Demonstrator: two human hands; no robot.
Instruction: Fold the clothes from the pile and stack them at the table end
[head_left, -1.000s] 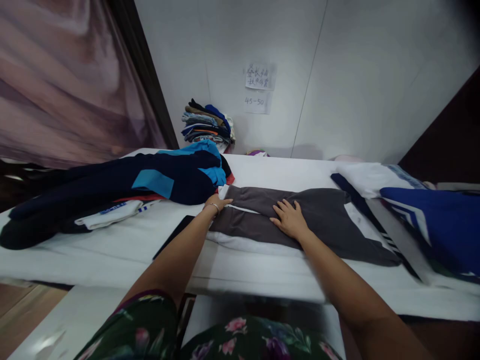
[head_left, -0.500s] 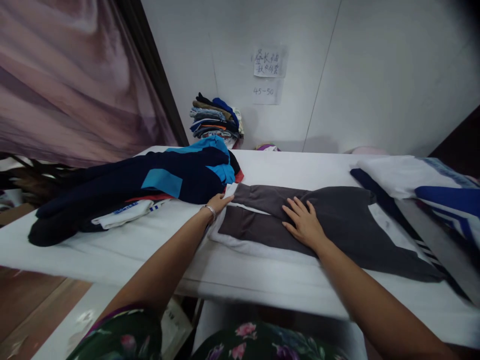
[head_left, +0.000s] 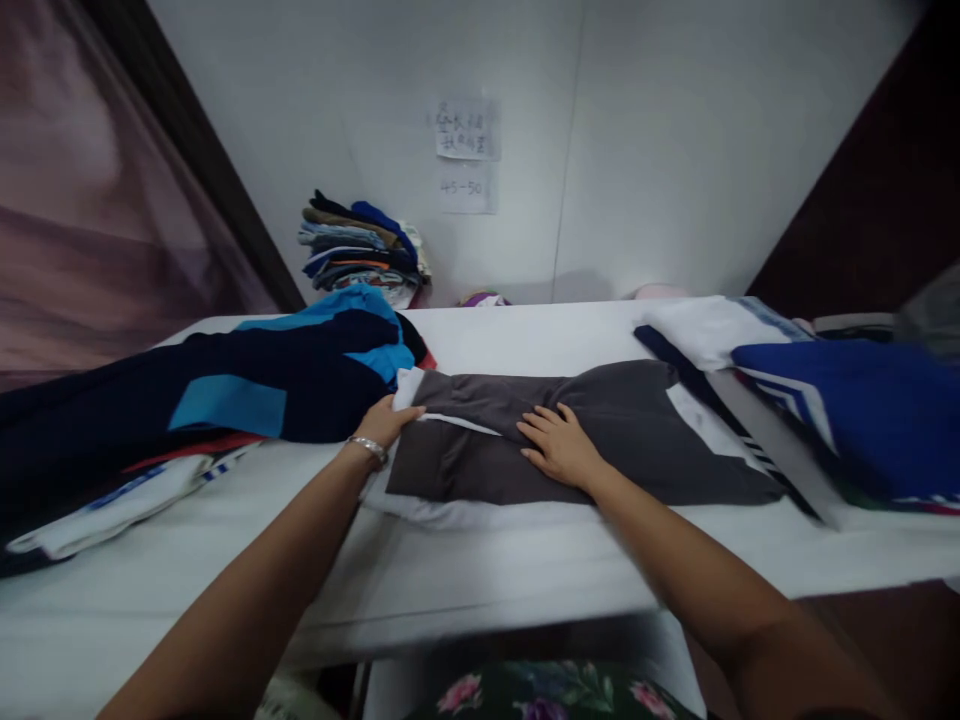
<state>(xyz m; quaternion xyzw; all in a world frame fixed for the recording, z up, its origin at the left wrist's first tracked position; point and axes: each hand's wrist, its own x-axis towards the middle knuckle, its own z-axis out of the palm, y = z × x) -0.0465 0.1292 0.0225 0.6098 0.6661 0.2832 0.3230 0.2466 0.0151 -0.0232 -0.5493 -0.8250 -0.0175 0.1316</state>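
A dark grey garment [head_left: 472, 466] lies flattened across the table, with white cloth showing along its left and front edges and a white patch at its right end. Whether it is one piece or two layers I cannot tell. At its left end, my left hand [head_left: 388, 422] is closed on the edge, thumb on top and the other fingers partly hidden. My right hand [head_left: 559, 445] rests flat on the middle of the garment, fingers spread, holding nothing.
Navy and light-blue clothing [head_left: 232, 400] lies to the left, over red and white pieces. Blue clothing [head_left: 877, 410] and white clothing [head_left: 697, 330] lie to the right. A folded clothes stack [head_left: 360, 245] stands behind the white table [head_left: 525, 335], near wall notes [head_left: 466, 155].
The view has swung right, so everything sits further left and more blue clothing shows. The right end of the grey garment lies further back; both hands keep their places on it.
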